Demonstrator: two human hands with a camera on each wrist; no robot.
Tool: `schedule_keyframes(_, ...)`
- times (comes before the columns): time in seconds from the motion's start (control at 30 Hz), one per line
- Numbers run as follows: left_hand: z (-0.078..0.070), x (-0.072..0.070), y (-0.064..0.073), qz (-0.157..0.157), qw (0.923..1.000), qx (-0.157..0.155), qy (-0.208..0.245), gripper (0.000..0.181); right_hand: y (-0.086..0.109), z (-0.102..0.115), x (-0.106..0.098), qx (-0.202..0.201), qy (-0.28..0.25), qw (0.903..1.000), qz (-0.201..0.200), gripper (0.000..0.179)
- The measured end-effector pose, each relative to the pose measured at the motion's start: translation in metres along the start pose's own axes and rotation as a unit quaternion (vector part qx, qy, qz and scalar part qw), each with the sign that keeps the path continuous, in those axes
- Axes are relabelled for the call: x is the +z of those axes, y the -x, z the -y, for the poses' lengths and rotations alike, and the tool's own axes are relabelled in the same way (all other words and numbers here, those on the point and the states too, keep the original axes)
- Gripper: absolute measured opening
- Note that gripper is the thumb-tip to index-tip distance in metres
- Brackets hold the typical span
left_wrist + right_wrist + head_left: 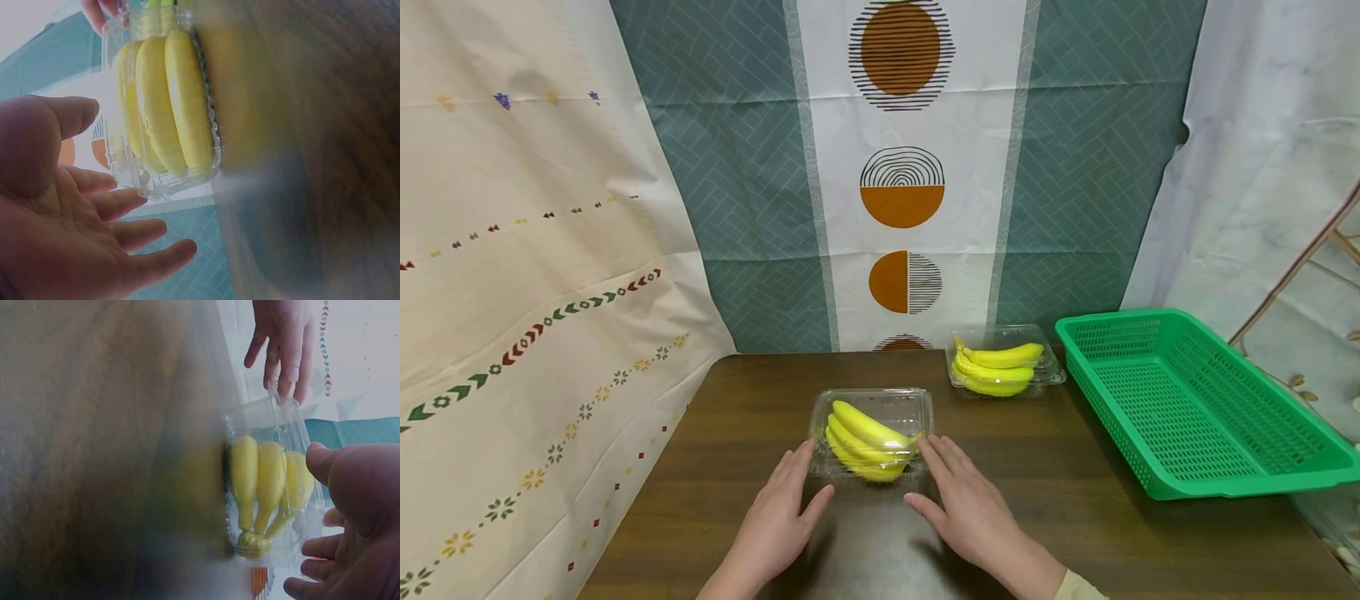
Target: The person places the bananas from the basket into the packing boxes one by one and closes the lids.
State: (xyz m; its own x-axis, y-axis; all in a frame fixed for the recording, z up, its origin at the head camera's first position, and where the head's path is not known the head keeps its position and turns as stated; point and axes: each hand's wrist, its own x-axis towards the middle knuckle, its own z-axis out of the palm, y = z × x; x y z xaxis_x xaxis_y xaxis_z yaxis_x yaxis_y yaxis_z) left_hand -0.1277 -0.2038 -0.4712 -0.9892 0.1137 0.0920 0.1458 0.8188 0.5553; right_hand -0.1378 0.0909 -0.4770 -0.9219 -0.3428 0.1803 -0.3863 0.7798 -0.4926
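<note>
A clear plastic clamshell box (891, 403) with a bunch of yellow bananas (867, 435) inside sits on the table before me, its lid down. My left hand (778, 512) is at the box's left side, fingers extended, fingertips right at the near left corner. On the opposite side my right hand (966, 504) reaches the box's right edge with straight fingers. In the left wrist view the bananas (153, 103) show through the clear wall, and the left palm (69, 231) faces the box. The right wrist view shows the banana stem (253, 544) toward the right hand.
A second clear box (1000, 335) of bananas stands at the back right of the brown wooden table (752, 375). To its right is a green plastic basket (1206, 483) with mesh walls. Patterned cloths (745, 167) hang behind and at both sides.
</note>
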Motion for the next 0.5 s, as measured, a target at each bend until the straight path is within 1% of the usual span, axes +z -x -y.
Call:
schedule_keyframes(0.23, -0.001, 0.002, -0.005, 0.001, 1.0, -0.003, 0.001, 0.078, -0.007, -0.003, -0.001, -0.01, 0.016, 0.9998, -0.011, 0.081)
schedule_keyframes(0.5, -0.001, 0.003, -0.015, 0.004, 1.0, -0.001, 0.001, 0.077, -0.016, -0.009, -0.001, -0.017, 0.028, 0.9993, -0.02, 0.081)
